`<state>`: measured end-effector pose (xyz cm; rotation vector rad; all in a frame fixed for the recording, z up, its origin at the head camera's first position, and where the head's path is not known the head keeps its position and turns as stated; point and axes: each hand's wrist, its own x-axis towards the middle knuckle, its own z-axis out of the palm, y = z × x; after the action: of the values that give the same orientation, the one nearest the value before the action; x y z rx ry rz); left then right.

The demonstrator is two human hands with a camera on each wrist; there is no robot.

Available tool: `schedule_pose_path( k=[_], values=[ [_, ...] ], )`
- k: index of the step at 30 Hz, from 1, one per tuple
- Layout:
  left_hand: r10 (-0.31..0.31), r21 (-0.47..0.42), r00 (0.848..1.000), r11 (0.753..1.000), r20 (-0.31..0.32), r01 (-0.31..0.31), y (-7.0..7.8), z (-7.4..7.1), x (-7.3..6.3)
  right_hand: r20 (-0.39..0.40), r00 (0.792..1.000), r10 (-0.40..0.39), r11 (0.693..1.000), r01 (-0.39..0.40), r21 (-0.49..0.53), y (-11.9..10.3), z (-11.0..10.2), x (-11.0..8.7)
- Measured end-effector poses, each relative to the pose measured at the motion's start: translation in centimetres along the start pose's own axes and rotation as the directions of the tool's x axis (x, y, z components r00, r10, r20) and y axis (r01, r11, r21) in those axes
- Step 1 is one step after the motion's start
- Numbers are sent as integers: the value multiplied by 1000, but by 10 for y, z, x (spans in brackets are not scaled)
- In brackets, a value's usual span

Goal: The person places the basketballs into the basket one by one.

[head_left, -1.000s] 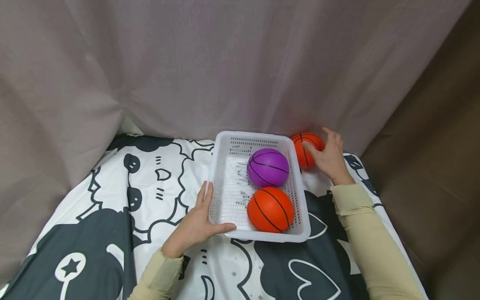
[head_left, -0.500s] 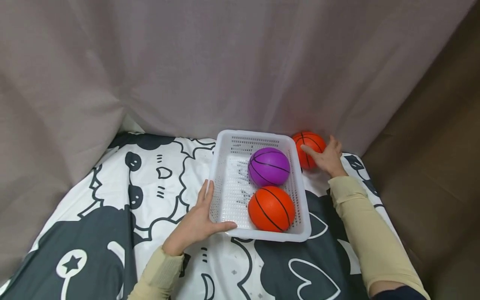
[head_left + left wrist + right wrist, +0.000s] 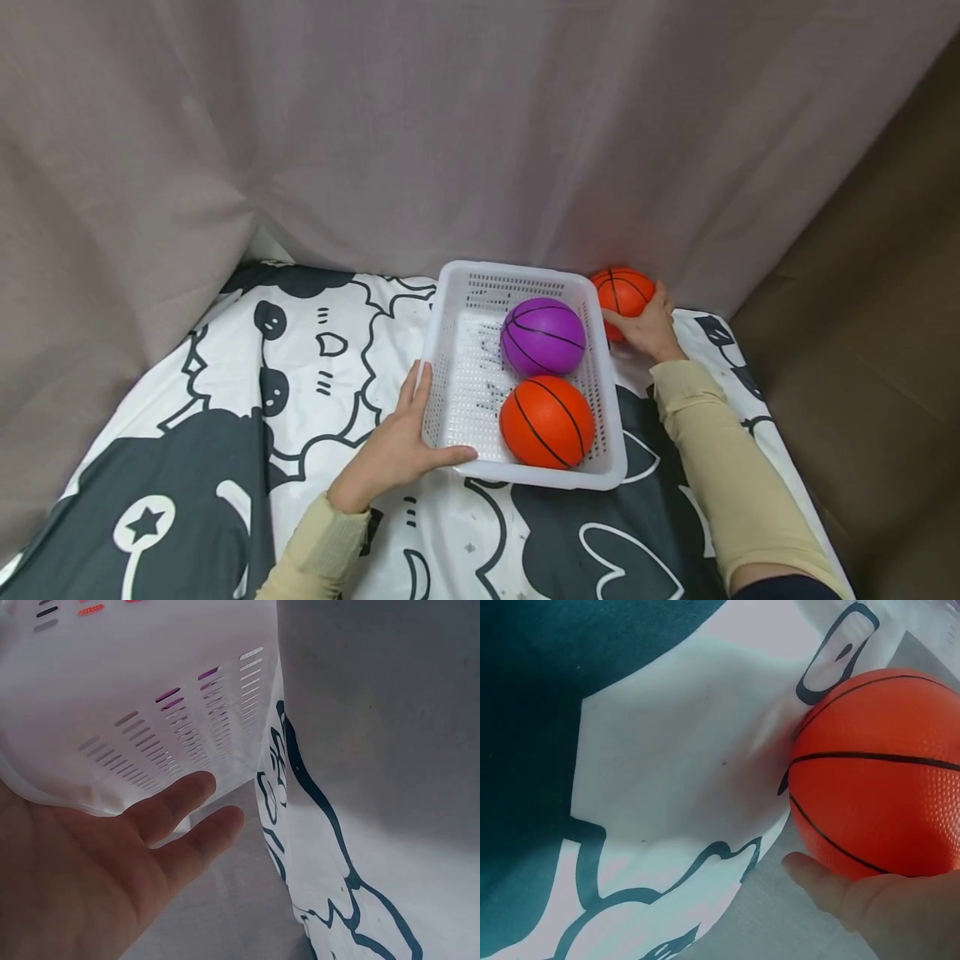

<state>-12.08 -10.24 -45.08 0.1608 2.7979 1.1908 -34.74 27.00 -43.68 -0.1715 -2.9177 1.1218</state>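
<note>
A white perforated plastic basket (image 3: 453,333) stands on the patterned cloth. Inside, along its right side, lie a purple toy basketball (image 3: 543,337) and an orange one (image 3: 547,422) nearer me. My left hand (image 3: 390,454) rests against the basket's near left corner, thumb at the rim and straight fingers along the outer wall (image 3: 142,712). Beyond the basket's right wall, another orange toy basketball (image 3: 621,290) sits by the curtain. My right hand (image 3: 648,329) holds it from the near side, thumb left and fingers right. The right wrist view shows one digit against this ball (image 3: 877,780); the others are out of sight.
A grey-brown curtain (image 3: 420,142) hangs right behind the basket and the far ball. Darker brown fabric (image 3: 862,358) closes off the right side. Black-and-white cartoon cloth (image 3: 322,375) covers the surface, sloping off at its left and right edges.
My right hand has come down and closed in around the far orange ball from its right. My left hand stays at the basket corner. The balls and basket keep their places.
</note>
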Motion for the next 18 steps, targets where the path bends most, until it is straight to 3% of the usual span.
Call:
schedule_pose_path(
  k=[18],
  values=[
    [-2,0,1000,1000,-8,2,2,-1,-1,-112,993,-31,997,38,63,9,9,2]
  ],
)
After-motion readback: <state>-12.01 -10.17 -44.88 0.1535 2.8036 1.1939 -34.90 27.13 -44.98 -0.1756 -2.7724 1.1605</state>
